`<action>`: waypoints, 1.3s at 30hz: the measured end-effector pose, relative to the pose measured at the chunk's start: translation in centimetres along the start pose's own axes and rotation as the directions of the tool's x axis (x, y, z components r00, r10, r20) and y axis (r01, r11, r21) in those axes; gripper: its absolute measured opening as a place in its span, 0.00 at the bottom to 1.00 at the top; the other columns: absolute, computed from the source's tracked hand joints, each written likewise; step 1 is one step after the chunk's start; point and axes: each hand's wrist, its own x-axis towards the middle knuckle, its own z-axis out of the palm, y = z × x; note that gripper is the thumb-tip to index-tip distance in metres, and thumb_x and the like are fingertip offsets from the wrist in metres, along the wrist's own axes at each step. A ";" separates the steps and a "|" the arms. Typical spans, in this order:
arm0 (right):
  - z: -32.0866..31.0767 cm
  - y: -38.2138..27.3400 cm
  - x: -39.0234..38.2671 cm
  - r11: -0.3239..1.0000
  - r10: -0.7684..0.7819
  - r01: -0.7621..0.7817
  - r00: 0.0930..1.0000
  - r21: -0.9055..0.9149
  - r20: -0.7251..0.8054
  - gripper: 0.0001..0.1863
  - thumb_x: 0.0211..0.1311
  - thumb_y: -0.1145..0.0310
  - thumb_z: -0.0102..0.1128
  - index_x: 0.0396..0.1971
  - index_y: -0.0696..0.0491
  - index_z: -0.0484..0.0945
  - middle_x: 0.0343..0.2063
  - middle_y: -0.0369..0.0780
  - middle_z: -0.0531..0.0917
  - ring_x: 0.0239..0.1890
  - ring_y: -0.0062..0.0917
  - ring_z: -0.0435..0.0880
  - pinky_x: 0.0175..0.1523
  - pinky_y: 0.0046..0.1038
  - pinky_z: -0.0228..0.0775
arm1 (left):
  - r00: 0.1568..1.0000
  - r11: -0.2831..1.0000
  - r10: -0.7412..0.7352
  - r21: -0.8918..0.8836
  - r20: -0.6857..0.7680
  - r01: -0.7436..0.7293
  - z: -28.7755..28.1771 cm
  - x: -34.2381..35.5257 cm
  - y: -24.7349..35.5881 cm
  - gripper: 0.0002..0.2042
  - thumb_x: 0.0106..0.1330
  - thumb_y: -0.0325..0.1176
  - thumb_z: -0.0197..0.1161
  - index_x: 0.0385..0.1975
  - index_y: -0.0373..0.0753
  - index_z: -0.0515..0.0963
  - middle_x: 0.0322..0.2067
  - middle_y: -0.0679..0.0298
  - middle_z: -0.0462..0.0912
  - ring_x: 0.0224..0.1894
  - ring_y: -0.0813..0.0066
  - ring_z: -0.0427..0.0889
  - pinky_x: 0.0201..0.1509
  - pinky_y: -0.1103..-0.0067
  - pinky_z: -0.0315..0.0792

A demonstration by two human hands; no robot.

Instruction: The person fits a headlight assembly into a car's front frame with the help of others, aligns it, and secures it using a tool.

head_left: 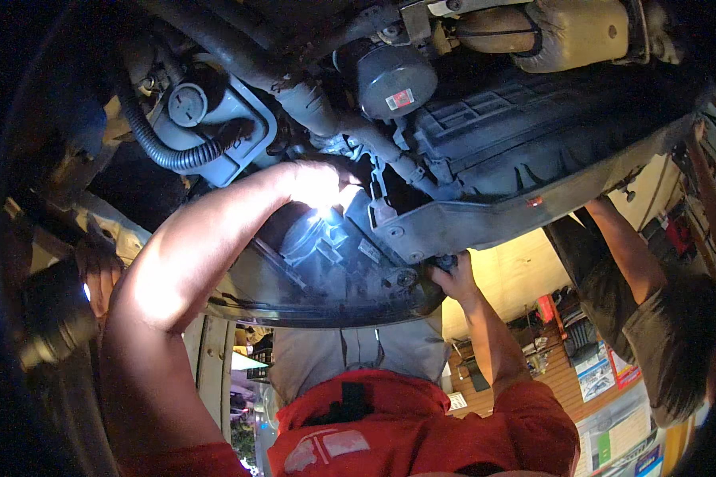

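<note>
My left hand [322, 183] reaches up into the vehicle's underside, beside a metal linkage [378, 183] and a grey plastic housing [310, 242]; bright glare washes out its fingers. My right hand [452, 274] grips a small dark object, too unclear to name, at the edge of the plastic undertray [477, 219], just right of a fastener. A ribbed hose [151, 147] curves over a grey reservoir [227, 163] above my left forearm. A round metal canister [398, 79] and a sleeved pipe [310, 107] hang higher up.
A co-worker's arm [624, 246] in a dark sleeve reaches up to the undertray at right. Another person's hand [103, 282] is at the left edge beside a dark cylindrical object [52, 314]. A wood-panelled wall [477, 358] with posters [597, 374] shows beyond the vehicle.
</note>
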 end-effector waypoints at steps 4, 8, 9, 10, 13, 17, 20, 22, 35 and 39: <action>0.0 1.6 -0.1 0.998 0.062 -0.063 0.998 0.024 0.017 0.20 0.46 0.69 0.68 0.42 0.59 0.77 0.38 0.39 0.82 0.42 0.24 0.79 0.51 0.29 0.71 | 0.994 0.997 -0.067 0.036 0.081 0.064 -0.5 0.5 0.0 0.23 0.54 0.39 0.65 0.53 0.45 0.75 0.37 0.59 0.84 0.37 0.68 0.80 0.45 0.73 0.73; 0.5 1.6 -0.4 0.999 0.044 -0.044 0.999 0.020 -0.023 0.17 0.48 0.69 0.68 0.39 0.59 0.78 0.35 0.36 0.83 0.40 0.21 0.79 0.48 0.27 0.72 | 0.991 0.998 -0.067 -0.010 0.120 0.069 -0.7 0.8 -0.8 0.25 0.55 0.34 0.66 0.56 0.44 0.75 0.39 0.61 0.85 0.38 0.72 0.79 0.46 0.75 0.73; 0.1 1.4 -0.2 0.997 0.077 -0.077 0.997 0.032 -0.010 0.18 0.47 0.69 0.69 0.39 0.59 0.78 0.35 0.37 0.83 0.40 0.21 0.79 0.49 0.27 0.72 | 0.991 0.998 -0.065 -0.004 0.119 0.066 -1.1 1.0 -0.8 0.25 0.56 0.32 0.65 0.57 0.44 0.75 0.39 0.61 0.85 0.38 0.72 0.79 0.46 0.76 0.73; 0.0 1.2 -0.2 0.997 0.079 -0.079 0.997 0.021 -0.002 0.19 0.46 0.68 0.69 0.39 0.58 0.78 0.36 0.38 0.83 0.40 0.23 0.80 0.49 0.29 0.72 | 0.987 0.982 -0.117 -0.138 0.114 0.132 -0.9 0.9 -0.8 0.24 0.58 0.31 0.65 0.57 0.44 0.75 0.39 0.62 0.84 0.37 0.73 0.79 0.46 0.76 0.73; -0.3 0.7 0.4 0.996 0.088 -0.088 0.996 -0.026 0.014 0.21 0.44 0.67 0.70 0.40 0.58 0.78 0.37 0.41 0.83 0.41 0.28 0.80 0.50 0.32 0.72 | 0.990 0.944 -0.137 -0.298 0.027 0.138 -0.3 -0.3 -1.1 0.18 0.63 0.34 0.62 0.53 0.39 0.75 0.35 0.61 0.83 0.35 0.74 0.78 0.40 0.76 0.74; -0.7 0.6 0.4 0.996 0.072 -0.072 0.997 -0.059 0.010 0.23 0.44 0.66 0.70 0.42 0.57 0.77 0.39 0.43 0.82 0.43 0.31 0.79 0.52 0.33 0.71 | 0.919 0.868 -0.388 -0.363 -0.073 0.338 1.3 0.1 -3.1 0.13 0.62 0.31 0.61 0.45 0.35 0.78 0.26 0.59 0.81 0.26 0.70 0.77 0.27 0.73 0.73; -0.7 0.4 0.6 0.996 0.088 -0.087 0.995 -0.024 0.035 0.24 0.44 0.66 0.70 0.44 0.57 0.77 0.41 0.43 0.82 0.45 0.31 0.79 0.53 0.33 0.70 | 0.880 0.776 -0.471 -0.499 -0.053 0.385 2.0 0.4 -3.6 0.11 0.62 0.28 0.60 0.44 0.35 0.79 0.21 0.59 0.79 0.20 0.69 0.75 0.23 0.71 0.69; -0.7 0.7 0.8 0.995 0.090 -0.087 0.994 -0.048 0.056 0.25 0.44 0.66 0.70 0.45 0.57 0.76 0.42 0.43 0.81 0.46 0.31 0.78 0.54 0.33 0.69 | 0.931 0.885 -0.340 -0.378 -0.131 0.270 1.7 0.2 -2.8 0.10 0.67 0.32 0.59 0.45 0.37 0.79 0.18 0.62 0.77 0.17 0.71 0.70 0.21 0.72 0.65; -0.8 1.0 0.5 0.995 0.098 -0.098 0.994 -0.014 0.039 0.24 0.47 0.68 0.69 0.47 0.59 0.76 0.42 0.41 0.82 0.45 0.28 0.79 0.55 0.32 0.70 | 0.879 0.946 -0.232 -0.305 -0.416 0.106 -3.2 -7.8 5.4 0.20 0.64 0.34 0.58 0.54 0.32 0.74 0.38 0.50 0.84 0.37 0.59 0.82 0.43 0.69 0.74; -1.0 1.6 1.1 0.999 0.037 -0.038 0.997 0.004 0.061 0.24 0.48 0.69 0.68 0.47 0.59 0.76 0.42 0.40 0.82 0.45 0.26 0.79 0.55 0.31 0.70 | 0.176 0.973 -0.075 -0.034 -0.982 0.227 2.7 -14.3 15.2 0.13 0.66 0.25 0.54 0.49 0.31 0.75 0.46 0.46 0.80 0.48 0.50 0.81 0.54 0.71 0.73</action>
